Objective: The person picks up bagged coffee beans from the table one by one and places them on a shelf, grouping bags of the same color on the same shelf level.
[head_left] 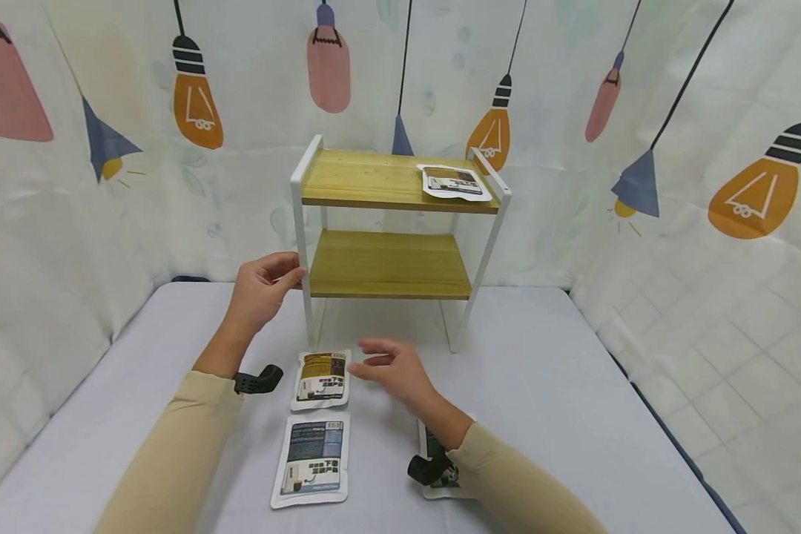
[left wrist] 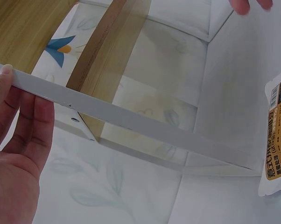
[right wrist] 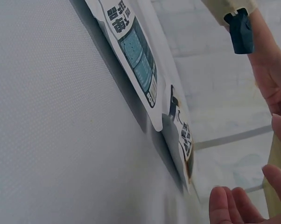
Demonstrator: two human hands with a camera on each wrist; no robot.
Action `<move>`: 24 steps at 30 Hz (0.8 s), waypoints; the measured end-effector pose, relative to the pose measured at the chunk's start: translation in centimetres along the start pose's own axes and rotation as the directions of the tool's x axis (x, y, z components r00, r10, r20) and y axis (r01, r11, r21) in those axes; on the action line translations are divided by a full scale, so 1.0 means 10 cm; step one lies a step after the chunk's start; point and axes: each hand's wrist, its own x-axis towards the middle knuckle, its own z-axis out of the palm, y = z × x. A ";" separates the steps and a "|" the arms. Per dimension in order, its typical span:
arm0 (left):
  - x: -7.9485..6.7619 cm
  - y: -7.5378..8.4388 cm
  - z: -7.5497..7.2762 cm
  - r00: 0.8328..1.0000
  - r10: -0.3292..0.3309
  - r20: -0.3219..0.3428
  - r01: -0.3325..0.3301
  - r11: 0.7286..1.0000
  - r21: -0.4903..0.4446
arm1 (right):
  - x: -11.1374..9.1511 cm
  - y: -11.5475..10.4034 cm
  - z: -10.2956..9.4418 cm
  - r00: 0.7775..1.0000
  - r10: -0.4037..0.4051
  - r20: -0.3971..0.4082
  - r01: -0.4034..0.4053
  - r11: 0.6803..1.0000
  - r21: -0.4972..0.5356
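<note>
My left hand [head_left: 256, 293] pinches the white left upright [left wrist: 131, 117] of a two-tier shelf, thumb on one side and fingers on the other. The shelf has wooden boards [head_left: 387, 263] in a white frame. My right hand [head_left: 400, 374] is empty, fingers loosely extended, just right of a flat white pouch with a yellow-brown label [head_left: 322, 380]. Nearer to me lies a white pouch with a blue-grey label [head_left: 312, 461]. Partly hidden under my right forearm is another pouch with a dark green label [head_left: 432, 443].
One more pouch [head_left: 455, 183] lies on the right side of the top board, close to the white end rail. A white cloth covers the table [head_left: 547, 415]. Patterned fabric [head_left: 254, 185] hangs behind the shelf and along both sides.
</note>
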 end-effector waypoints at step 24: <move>-0.01 -0.01 0.00 1.000 -0.001 -0.001 0.001 1.000 -0.001 | 0.11 0.02 0.31 0.989 0.147 0.004 -0.144 0.971 -0.191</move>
